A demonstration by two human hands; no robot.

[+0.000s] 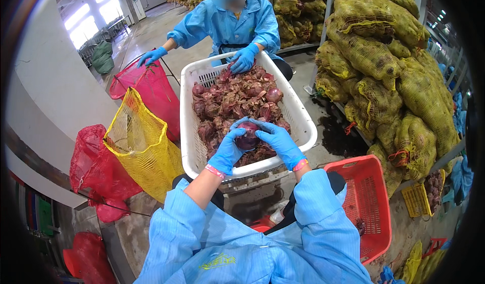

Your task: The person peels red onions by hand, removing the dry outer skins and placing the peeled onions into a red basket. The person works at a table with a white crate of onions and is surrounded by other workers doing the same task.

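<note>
Between my two blue-gloved hands is a peeled-looking, shiny red onion (248,136). My left hand (230,147) grips it from the left side, and my right hand (278,138) has its fingers on the upper right of it. Both hands are over the near end of a white plastic crate (308,136). Inside the crate lies a heap of red onions (273,95) mixed with loose dry onion skins (238,100). The palms and the underside of the held onion are hidden from view.
Across the crate a co-worker (242,22) in blue reaches into it. Yellow (151,151) and red mesh bags (151,79) stand open at the left. A red plastic crate (379,208) is by my right leg. Filled yellow mesh sacks (363,56) are stacked at the right.
</note>
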